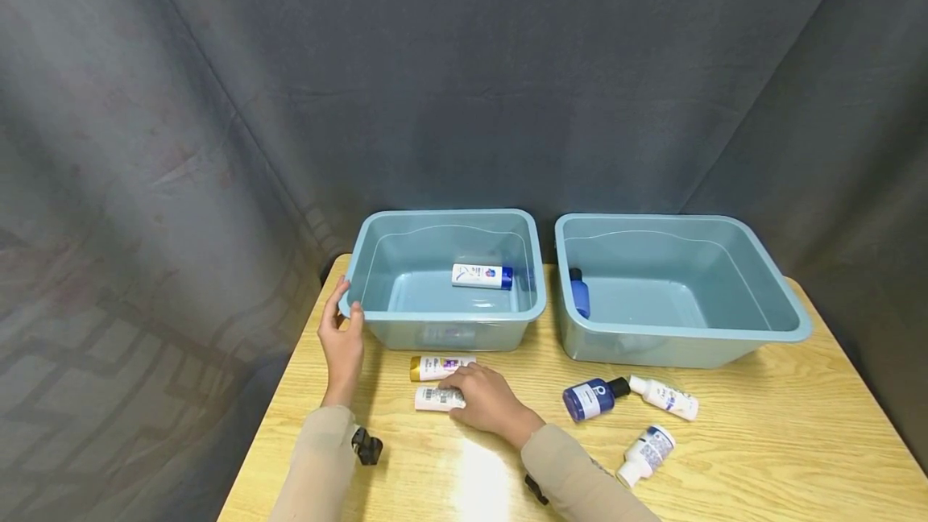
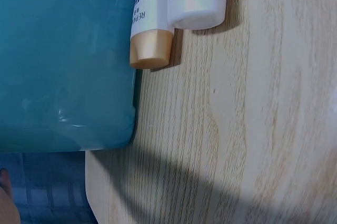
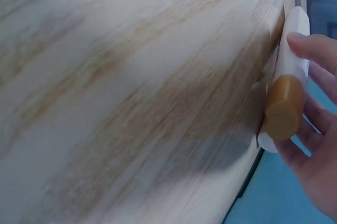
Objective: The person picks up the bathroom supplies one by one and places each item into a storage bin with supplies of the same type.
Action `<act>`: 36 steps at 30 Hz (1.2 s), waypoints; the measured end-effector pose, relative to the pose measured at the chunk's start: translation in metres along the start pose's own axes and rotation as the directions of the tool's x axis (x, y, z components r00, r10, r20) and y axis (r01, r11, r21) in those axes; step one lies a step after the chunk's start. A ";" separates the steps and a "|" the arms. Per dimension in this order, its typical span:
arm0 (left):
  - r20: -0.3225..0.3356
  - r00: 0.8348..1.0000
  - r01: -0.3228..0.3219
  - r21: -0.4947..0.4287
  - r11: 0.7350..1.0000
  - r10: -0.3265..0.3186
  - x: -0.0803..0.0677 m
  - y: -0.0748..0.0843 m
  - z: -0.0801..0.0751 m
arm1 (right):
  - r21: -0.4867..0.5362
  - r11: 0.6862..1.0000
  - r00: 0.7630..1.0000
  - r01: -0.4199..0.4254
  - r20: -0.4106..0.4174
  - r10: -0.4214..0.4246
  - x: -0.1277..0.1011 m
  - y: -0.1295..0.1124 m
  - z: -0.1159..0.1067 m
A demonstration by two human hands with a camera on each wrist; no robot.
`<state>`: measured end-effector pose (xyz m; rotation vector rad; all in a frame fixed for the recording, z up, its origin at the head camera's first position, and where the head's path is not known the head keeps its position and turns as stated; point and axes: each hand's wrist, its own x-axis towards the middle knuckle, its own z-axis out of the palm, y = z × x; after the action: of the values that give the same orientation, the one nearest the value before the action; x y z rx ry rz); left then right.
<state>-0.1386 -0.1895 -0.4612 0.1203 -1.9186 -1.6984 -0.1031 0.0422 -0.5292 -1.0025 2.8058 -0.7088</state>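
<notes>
My left hand (image 1: 344, 346) is at the front left corner of the left blue bin (image 1: 444, 317), its thumb and fingers spread around the rim. In front of that bin, my right hand (image 1: 487, 399) grips a white bottle (image 1: 435, 399) with a barcode, thumb on the near side and fingers over the far side. The right wrist view shows this bottle's gold cap (image 3: 285, 109) at the end toward the wrist. Just behind lies a second white bottle (image 1: 435, 368), with its gold cap (image 2: 151, 49) pointing left.
Inside the left bin lies a white bottle with a blue cap (image 1: 482, 276). The right blue bin (image 1: 677, 335) holds a blue bottle (image 1: 579, 294). Right of my right hand, a dark blue bottle (image 1: 589, 399) and two white bottles, one (image 1: 664, 398) behind the other (image 1: 645, 454), lie on the wooden table (image 1: 768, 441).
</notes>
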 end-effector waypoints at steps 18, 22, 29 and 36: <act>0.006 1.000 0.000 -0.002 1.000 0.000 -0.001 -0.001 -0.001 | 0.141 0.989 0.999 -0.038 -0.022 0.041 -0.005 0.006 -0.001; 0.008 1.000 0.006 -0.004 1.000 -0.006 -0.001 -0.001 -0.001 | 0.153 0.988 0.999 -0.028 -0.039 0.034 -0.007 0.008 -0.001; 0.014 1.000 0.013 -0.006 1.000 -0.013 -0.002 0.000 -0.001 | 0.179 0.984 0.997 -0.019 -0.064 0.031 -0.011 0.009 -0.005; 0.007 1.000 0.009 0.012 1.000 -0.009 -0.002 0.002 -0.001 | 0.248 0.969 0.996 0.003 -0.089 0.019 -0.012 0.007 -0.013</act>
<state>-0.1363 -0.1889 -0.4602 0.1273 -1.9367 -1.6952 -0.1006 0.0598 -0.5214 -0.9350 2.7019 -1.0988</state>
